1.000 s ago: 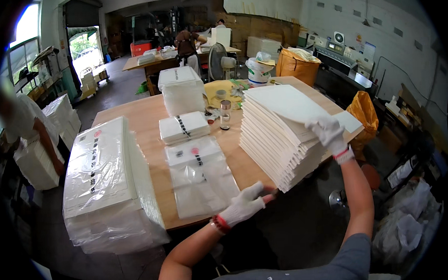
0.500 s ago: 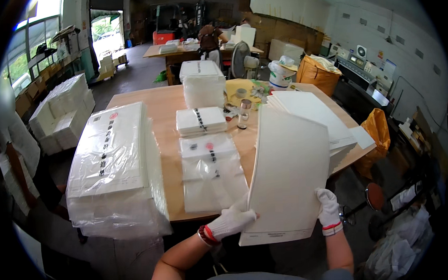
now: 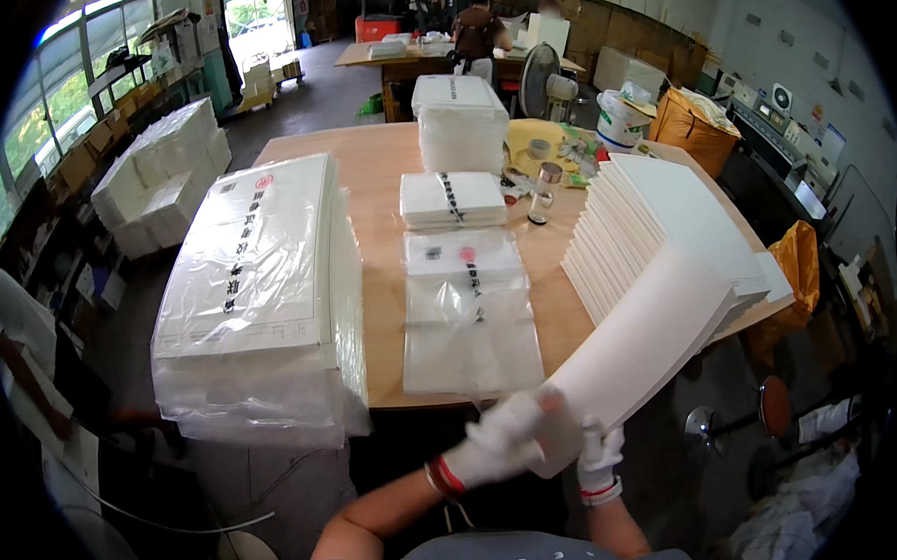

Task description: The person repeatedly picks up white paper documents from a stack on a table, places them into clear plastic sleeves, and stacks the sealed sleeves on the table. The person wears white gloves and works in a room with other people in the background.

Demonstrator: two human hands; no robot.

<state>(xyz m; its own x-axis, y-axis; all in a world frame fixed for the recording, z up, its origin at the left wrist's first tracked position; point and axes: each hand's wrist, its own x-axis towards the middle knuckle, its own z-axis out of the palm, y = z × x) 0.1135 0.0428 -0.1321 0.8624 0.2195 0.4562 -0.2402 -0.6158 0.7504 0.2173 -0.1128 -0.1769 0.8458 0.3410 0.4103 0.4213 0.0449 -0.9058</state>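
A curved bundle of large white paper sheets (image 3: 643,344) slants down from the right side of the table to my gloved hands. My right hand (image 3: 600,458) is closed round the lower edge of the bundle. At its lower left corner, my left hand (image 3: 503,438) is smeared by motion but appears closed on the sheets. Behind the bundle stands a stepped stack of white sheets (image 3: 615,238). Flat clear plastic bags with black and red print (image 3: 465,324) lie in the table's middle, left of the bundle.
A tall plastic-wrapped stack of printed sheets (image 3: 252,259) stands at the left. Smaller packs (image 3: 452,198) and a wrapped pile (image 3: 460,129) lie farther back, near a glass jar (image 3: 542,201). A round stool (image 3: 774,406) is at the right. Another person (image 3: 475,34) works at the far table.
The sheets, upright before, now slope and curve toward the stepped stack at the right. My right hand has moved left, closer to my left hand. The view has shifted.
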